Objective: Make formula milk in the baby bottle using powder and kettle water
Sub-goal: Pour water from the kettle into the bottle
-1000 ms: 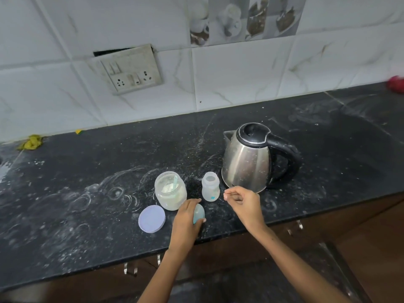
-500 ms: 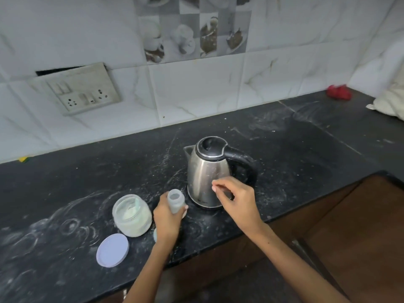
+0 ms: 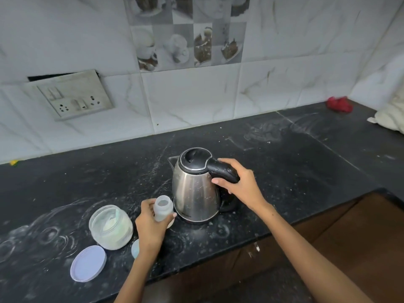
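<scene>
A small translucent baby bottle (image 3: 162,207), its top off, stands on the black counter (image 3: 295,171) with my left hand (image 3: 150,228) wrapped round it. Right of it stands a steel kettle (image 3: 194,191) with a black lid. My right hand (image 3: 242,184) is closing round the kettle's black handle (image 3: 223,169), fingers curled over and under it. Left of the bottle sits an open glass jar of pale powder (image 3: 110,226) with a scoop inside. The jar's lilac lid (image 3: 88,263) lies flat in front of it. A pale blue bottle cap (image 3: 135,248) peeks out beside my left wrist.
The counter is dusted with white powder smears. A wall socket plate (image 3: 72,95) hangs on the tiled wall at left. A red cloth (image 3: 339,103) and a cream bag (image 3: 391,117) lie at the far right. The counter's front edge runs close under my arms, wooden drawers below.
My right hand has moved from in front of the kettle up onto its handle. My left hand stays on the baby bottle. The view has shifted closer and to the right.
</scene>
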